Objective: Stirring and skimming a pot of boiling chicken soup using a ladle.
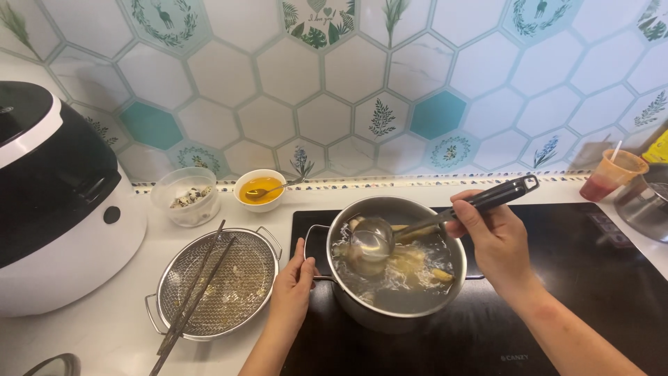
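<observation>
A steel pot (390,317) of pale broth with several pieces of food stands on the black cooktop (591,278). My left hand (292,289) grips the pot's left side handle. My right hand (495,237) holds the dark handle of a metal ladle (372,240), whose bowl dips into the broth near the pot's middle.
A round wire-mesh strainer (217,282) with dark chopsticks (191,299) laid across it sits left of the pot. Behind it are a clear tub (186,197) and a small bowl of yellow liquid (259,189) with a spoon. A black-and-white cooker (59,202) stands far left; an orange cup (612,174) and another steel vessel (643,202) far right.
</observation>
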